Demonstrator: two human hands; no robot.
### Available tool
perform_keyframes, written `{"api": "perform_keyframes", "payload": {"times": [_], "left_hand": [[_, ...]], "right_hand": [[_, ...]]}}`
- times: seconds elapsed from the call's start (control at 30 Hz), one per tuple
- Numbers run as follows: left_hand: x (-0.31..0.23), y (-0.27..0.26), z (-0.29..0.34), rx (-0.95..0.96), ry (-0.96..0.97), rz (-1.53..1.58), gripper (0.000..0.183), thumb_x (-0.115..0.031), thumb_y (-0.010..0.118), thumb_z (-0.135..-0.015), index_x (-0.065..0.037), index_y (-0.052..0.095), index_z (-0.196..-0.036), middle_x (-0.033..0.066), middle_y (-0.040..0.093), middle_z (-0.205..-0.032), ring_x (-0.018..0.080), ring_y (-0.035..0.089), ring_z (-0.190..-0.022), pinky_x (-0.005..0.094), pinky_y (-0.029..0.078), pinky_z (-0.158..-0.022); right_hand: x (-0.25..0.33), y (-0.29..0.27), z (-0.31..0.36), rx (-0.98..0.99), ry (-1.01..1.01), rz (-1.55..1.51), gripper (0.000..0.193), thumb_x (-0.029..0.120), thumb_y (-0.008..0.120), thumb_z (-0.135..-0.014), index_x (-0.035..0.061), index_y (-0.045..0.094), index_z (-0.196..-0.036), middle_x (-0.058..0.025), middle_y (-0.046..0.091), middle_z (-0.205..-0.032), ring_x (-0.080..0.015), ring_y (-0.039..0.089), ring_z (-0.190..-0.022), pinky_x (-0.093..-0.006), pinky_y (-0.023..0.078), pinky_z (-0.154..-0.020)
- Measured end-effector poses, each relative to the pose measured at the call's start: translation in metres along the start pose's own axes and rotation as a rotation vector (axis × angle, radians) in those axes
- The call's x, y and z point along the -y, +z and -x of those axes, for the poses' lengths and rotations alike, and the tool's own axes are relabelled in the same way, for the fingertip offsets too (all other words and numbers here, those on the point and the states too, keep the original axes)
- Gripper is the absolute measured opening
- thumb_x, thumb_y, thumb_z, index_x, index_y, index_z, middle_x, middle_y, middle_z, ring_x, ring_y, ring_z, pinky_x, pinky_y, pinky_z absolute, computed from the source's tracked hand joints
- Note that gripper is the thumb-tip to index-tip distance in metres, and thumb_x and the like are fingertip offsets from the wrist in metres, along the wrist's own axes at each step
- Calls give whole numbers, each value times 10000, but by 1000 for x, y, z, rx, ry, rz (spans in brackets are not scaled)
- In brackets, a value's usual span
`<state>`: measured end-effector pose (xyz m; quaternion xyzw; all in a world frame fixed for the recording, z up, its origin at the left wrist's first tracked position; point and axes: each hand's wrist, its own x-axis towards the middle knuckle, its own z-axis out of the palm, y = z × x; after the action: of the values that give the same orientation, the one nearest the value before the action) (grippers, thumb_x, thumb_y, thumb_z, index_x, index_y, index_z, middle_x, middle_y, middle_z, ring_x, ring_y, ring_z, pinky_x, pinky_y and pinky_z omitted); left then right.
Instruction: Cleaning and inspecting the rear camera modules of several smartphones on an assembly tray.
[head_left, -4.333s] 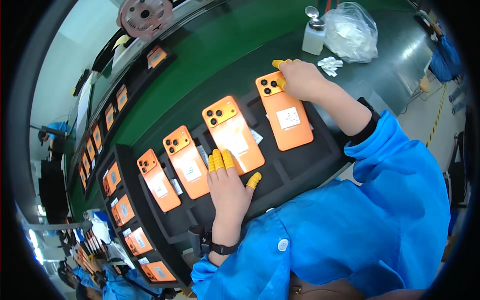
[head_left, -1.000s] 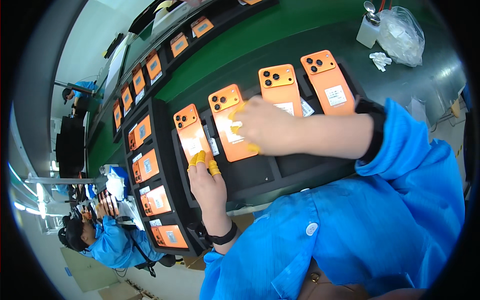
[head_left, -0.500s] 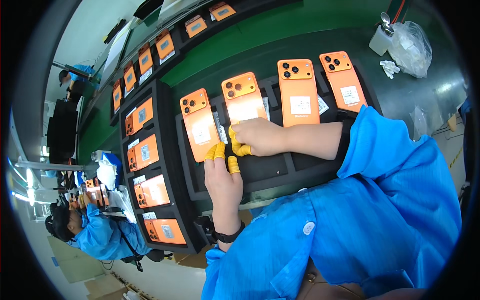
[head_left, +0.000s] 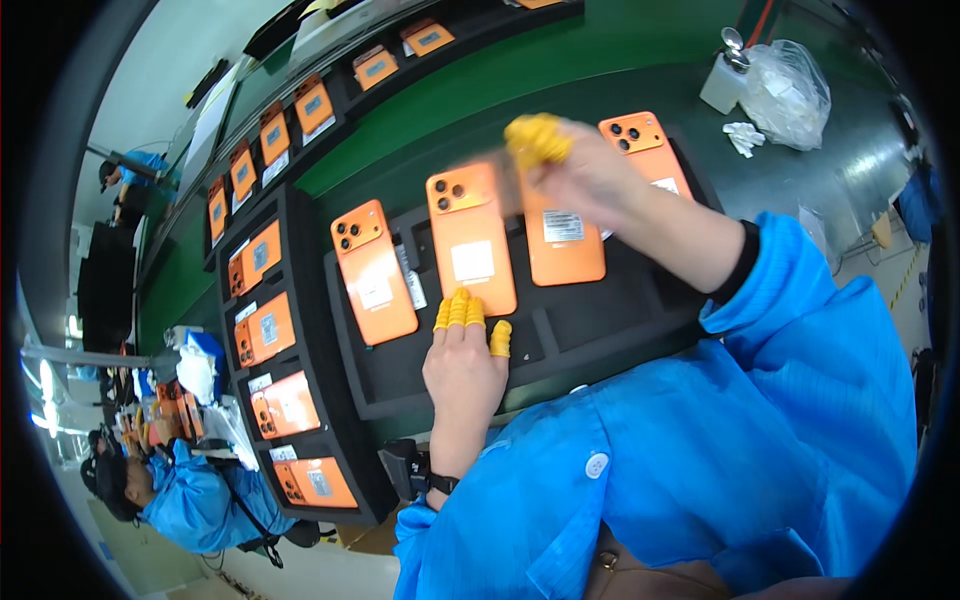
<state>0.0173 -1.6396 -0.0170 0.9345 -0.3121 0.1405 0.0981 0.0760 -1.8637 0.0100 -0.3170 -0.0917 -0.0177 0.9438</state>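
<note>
Left hand (head_left: 465,372), yellow finger cots (head_left: 459,308): lay open, fingertips at the near end of the second orange smartphone (head_left: 465,225) from left, by its black foam tray's (head_left: 390,385) far edge. Right hand (head_left: 582,178): bunched over the third orange smartphone (head_left: 567,260), contents unclear. Pump bottle (head_left: 722,86): stood beyond the tray's far right corner.

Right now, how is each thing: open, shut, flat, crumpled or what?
Front phones, camera side up
Left hand, fingers extended, at the lower edge of the second phone from left
Right hand, blurred, fingers bunched, grip unclear
Bottle, lid flipped up
White tissue, crumpled
Plastic bag, bulging
</note>
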Motion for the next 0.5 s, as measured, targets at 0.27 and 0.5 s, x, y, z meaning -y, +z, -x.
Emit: {"api": "perform_keyframes", "payload": {"times": [0.27, 0.5], "left_hand": [[-8, 0, -10, -27, -16, 19, 312, -221, 633, -719, 31, 579, -896, 162, 576, -1004, 308, 550, -923, 363, 449, -798], [-23, 7, -13, -65, -165, -85, 588, -279, 678, -665, 58, 447, -1088, 234, 466, -1057, 376, 440, -990, 413, 373, -848]], "right_hand": [[190, -16, 135, -159, -1102, 1284, 141, 85, 527, -823, -12, 536, -925, -67, 536, -946, -165, 499, -832, -270, 396, -769], [211, -65, 228, -450, -105, 2246, 118, 45, 616, -660, 6, 562, -757, -118, 526, -798, -268, 522, -795, -330, 431, -690]]}}
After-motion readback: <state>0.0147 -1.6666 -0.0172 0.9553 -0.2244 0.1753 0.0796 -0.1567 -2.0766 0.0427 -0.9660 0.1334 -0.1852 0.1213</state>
